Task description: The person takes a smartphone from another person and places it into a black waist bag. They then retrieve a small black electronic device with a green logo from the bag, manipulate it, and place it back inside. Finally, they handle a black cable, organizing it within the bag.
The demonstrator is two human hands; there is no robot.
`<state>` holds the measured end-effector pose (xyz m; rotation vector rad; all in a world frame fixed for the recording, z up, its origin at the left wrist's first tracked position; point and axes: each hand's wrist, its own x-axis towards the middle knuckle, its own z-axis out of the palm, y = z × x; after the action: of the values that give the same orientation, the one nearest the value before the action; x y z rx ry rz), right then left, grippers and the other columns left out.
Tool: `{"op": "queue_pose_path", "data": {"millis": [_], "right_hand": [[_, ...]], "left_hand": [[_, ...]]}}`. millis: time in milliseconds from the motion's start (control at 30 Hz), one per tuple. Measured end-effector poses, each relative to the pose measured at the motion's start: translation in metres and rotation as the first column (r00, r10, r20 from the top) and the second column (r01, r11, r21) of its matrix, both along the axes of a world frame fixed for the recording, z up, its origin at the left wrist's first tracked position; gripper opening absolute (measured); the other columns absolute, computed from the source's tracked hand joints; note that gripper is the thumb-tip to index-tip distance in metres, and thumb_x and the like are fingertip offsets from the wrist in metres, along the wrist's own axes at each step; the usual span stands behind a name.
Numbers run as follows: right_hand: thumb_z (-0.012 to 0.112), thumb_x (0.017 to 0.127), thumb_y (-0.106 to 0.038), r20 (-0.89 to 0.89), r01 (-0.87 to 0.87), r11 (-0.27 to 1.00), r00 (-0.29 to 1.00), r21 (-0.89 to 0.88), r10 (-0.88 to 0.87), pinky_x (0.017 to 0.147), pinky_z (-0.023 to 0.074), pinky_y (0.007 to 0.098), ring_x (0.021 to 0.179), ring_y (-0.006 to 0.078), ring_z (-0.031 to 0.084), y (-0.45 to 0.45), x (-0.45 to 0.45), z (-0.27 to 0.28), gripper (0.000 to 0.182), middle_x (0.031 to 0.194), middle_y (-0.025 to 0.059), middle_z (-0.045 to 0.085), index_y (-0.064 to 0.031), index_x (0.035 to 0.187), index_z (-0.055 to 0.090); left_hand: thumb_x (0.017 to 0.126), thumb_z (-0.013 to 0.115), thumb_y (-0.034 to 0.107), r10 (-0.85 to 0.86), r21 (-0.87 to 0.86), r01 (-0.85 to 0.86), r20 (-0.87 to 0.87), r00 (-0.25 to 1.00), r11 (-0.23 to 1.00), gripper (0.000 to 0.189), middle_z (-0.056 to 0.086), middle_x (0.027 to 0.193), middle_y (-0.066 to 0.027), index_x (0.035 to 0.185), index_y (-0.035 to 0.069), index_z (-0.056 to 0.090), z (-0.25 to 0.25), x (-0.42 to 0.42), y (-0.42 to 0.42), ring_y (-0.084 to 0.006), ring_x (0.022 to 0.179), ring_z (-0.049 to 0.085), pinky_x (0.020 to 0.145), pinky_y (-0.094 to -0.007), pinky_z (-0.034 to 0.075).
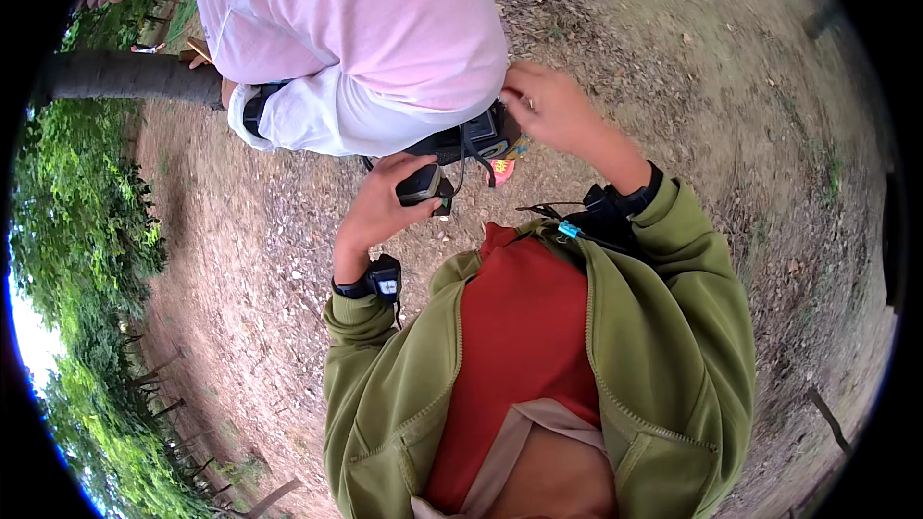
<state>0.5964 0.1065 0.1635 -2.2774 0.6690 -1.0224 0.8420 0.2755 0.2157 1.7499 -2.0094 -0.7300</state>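
Observation:
Between the thumb and fingers of my left hand (pixel 382 202) is a small black box-shaped device (pixel 420 185), with a dark cable beside it. My right hand (pixel 551 104) has bent fingers at the lower back edge of another person's pink and white top (pixel 425 36); its fingertips are partly hidden there, and whether they grip anything is unclear. Just left of that hand, a black pouch or case (pixel 479 131) with straps hangs below the person's clothing. Black bands with small devices circle both my wrists.
The other person stands close in front, near a tree trunk (pixel 137 76). A pink shoe (pixel 500 171) shows below the pouch. Leaf-strewn ground (pixel 288 231) surrounds us, with green trees (pixel 86 209) at the left and a thin stick or trunk (pixel 829 418) at the lower right.

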Motion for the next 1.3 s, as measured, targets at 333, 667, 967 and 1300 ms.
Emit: {"op": "queue_pose_path", "data": {"millis": [333,667,967,1300], "right_hand": [[0.066,0.084,-0.013,-0.062,-0.368,0.915,0.930,-0.165,0.362,0.074,0.0523,0.0405,0.091,0.0291,0.062,0.031,0.034,-0.015,0.028,0.100,0.0077,0.057,-0.0106,0.112,0.061],[0.061,0.088,-0.014,-0.108,-0.460,0.888,0.882,0.008,0.458,0.067,0.0520,0.0396,0.077,0.0292,0.063,0.041,0.023,-0.033,0.024,0.093,0.0074,0.058,-0.0105,0.112,0.063],[0.053,0.094,-0.012,0.009,-0.388,0.575,0.834,0.720,0.551,0.069,0.0566,0.0368,0.081,0.0251,0.070,0.056,0.046,-0.073,0.019,0.097,0.0169,0.066,0.0013,0.107,0.051],[0.057,0.097,-0.011,0.263,-0.369,0.424,0.920,0.827,0.289,0.065,0.0579,0.0314,0.070,0.0195,0.070,0.055,0.069,-0.075,0.013,0.082,0.0094,0.068,0.0008,0.101,0.054]], "left_hand": [[0.069,0.082,0.019,-0.220,0.177,0.259,-0.212,0.952,0.949,0.060,0.062,0.112,-0.0139,0.124,0.004,0.064,0.035,0.003,0.006,-0.0302,0.108,0.057,0.097,-0.0389,0.043],[0.069,0.081,0.018,-0.167,0.167,0.215,-0.261,0.951,0.962,0.059,0.061,0.113,-0.0125,0.123,0.003,0.064,0.048,0.009,0.016,-0.0274,0.108,0.057,0.097,-0.0369,0.043],[0.069,0.079,0.016,-0.101,0.085,0.131,-0.287,0.952,0.988,0.056,0.061,0.113,-0.0123,0.122,0.004,0.064,0.032,0.006,0.013,-0.0256,0.105,0.059,0.095,-0.0353,0.044],[0.068,0.078,0.015,-0.135,0.048,0.158,-0.314,0.940,0.986,0.058,0.059,0.114,-0.0127,0.123,0.007,0.064,-0.003,0.004,0.009,-0.0287,0.108,0.058,0.095,-0.0359,0.045]]}}
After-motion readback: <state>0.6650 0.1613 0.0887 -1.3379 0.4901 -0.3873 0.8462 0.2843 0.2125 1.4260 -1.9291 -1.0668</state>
